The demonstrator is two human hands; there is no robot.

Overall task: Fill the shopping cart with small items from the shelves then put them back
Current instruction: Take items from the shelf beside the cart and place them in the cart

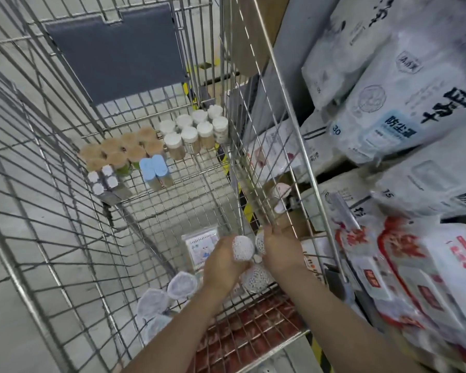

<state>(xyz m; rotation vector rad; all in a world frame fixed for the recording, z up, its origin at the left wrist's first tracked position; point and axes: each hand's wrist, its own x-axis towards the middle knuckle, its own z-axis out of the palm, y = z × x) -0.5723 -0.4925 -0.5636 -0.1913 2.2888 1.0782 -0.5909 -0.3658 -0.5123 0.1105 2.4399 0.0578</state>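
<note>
Both my hands reach down into the wire shopping cart [293, 109] near its right side. My left hand [221, 262] grips a white perforated ball [242, 247]. My right hand [279, 251] holds another white perforated ball [260, 242] against the first. A third perforated ball [256, 278] lies just below my hands on the cart floor. Several white-lidded jars [197, 130] stand at the far end, with tan-lidded jars [127, 149], two blue-lidded containers [155, 169] and a pack of small white-capped tubes [104, 181] beside them.
White mesh pouches [172, 289] lie at the cart's near left corner, and a flat printed packet [201, 246] lies behind my left hand. Shelves on the right carry white tissue packs [388, 109] and red-and-white packs [414, 270], close to the cart's right wall.
</note>
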